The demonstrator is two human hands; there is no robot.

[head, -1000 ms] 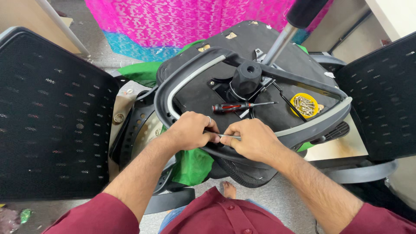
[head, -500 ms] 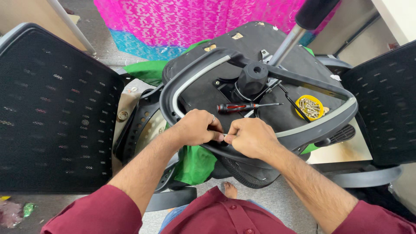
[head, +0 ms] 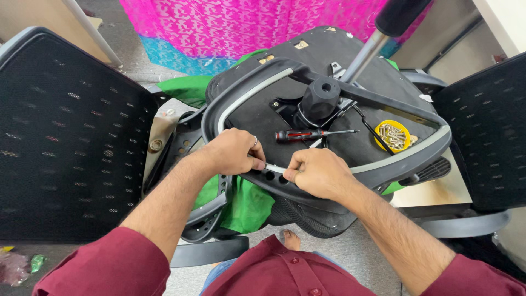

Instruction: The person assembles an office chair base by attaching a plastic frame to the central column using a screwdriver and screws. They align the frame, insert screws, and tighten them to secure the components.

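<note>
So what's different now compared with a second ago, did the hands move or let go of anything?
Little has changed. The left hand and right hand stay together at the near edge of the upturned chair frame, fingers working the same spot; nothing was let go. The camera has shifted a little. The screwdriver and the yellow dish of screws lie where they were.

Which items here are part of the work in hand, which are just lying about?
In use: left hand, right hand, grey trim strip, chair frame, screwdriver, yellow dish of screws.
Lying about: green cloth, pink fabric, mesh chair back.
</note>
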